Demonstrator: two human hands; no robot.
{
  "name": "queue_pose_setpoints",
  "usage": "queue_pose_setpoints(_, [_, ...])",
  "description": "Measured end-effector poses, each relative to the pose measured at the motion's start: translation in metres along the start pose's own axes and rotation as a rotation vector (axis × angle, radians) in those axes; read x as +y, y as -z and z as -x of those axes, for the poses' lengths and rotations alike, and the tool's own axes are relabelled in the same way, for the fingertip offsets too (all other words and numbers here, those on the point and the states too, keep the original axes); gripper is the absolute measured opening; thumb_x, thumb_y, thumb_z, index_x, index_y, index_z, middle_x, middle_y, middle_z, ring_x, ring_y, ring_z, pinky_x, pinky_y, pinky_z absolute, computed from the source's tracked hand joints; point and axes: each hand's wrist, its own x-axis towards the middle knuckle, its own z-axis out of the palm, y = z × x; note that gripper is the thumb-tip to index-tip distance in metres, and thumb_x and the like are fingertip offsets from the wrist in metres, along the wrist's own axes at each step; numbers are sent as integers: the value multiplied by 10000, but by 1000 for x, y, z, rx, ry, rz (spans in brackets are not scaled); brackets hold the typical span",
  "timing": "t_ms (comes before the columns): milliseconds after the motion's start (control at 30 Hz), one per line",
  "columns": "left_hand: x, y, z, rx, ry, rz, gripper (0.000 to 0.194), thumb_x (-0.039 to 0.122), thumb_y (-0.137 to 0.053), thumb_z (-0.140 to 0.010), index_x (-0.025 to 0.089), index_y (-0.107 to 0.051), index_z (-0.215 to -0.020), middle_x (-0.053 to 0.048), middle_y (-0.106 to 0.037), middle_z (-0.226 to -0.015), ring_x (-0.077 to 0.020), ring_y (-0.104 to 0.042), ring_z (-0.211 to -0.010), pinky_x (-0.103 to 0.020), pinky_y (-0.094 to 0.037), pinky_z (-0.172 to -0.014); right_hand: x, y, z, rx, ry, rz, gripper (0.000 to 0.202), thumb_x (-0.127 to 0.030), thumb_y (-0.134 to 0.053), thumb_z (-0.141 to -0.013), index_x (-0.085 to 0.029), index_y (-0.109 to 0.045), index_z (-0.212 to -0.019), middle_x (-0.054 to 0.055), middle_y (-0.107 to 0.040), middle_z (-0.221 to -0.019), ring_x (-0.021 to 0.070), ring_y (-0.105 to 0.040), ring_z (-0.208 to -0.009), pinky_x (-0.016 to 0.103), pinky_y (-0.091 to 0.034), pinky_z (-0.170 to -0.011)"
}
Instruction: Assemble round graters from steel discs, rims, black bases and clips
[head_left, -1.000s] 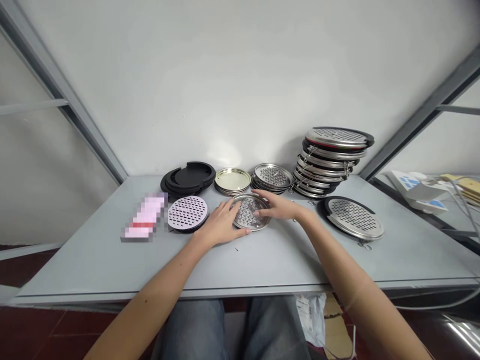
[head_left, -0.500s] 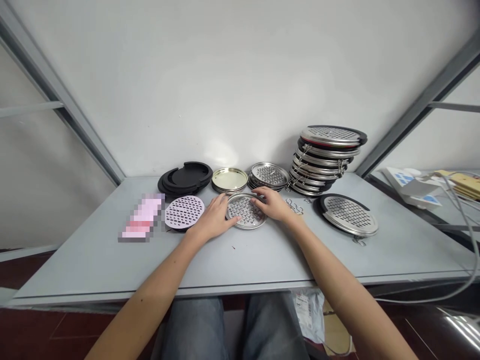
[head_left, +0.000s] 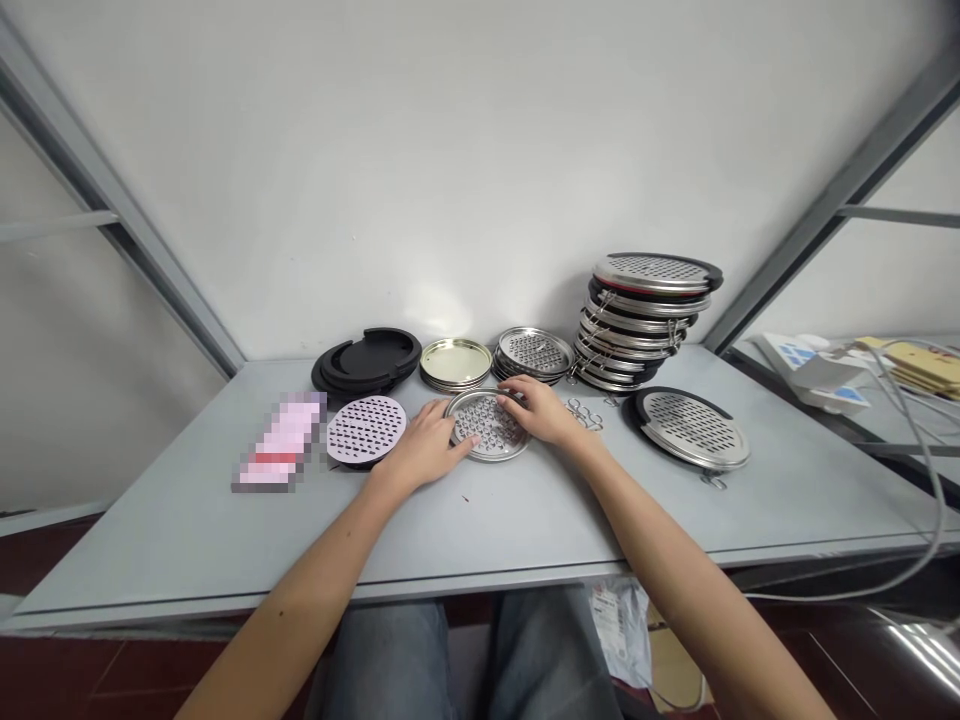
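In front of me on the table lies a round perforated metal lid (head_left: 491,425) with a raised rim. My left hand (head_left: 427,445) grips its left side, the thumb reaching over the front rim. At the right side, my right hand (head_left: 541,410) has its fingers on the far rim and its thumb over the perforated face. The fingers' undersides are hidden. Just left of my left hand is a lilac perforated disc (head_left: 366,430) on a dark base. Small wire hooks (head_left: 585,415) lie beyond my right hand.
Behind stand black round trays (head_left: 367,358), pale gold metal dishes (head_left: 456,360) and stacked perforated lids (head_left: 535,350). A tall stack of assembled round cases (head_left: 645,320) rises at back right, with another case (head_left: 690,425) nearer. A blurred pink item (head_left: 281,440) lies left.
My hands keep their places on the perforated lid. The whole view has shifted slightly; no object has visibly moved on the table.
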Motion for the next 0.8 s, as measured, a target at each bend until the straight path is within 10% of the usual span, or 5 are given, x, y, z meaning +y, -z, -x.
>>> queue_pose_setpoints(800, [9,-2,-8,-14,-89,-141,510,485,-390,-926,98,-707,-1020,-152,-439,-1445,-313,-306,-1387,-433,-270,-1128,-12,-6,1,34,-53,121,371,-410,-410,-957,-170,-660,-1088,99,-685,-1110,244,-603,-1007,371,-434,-905])
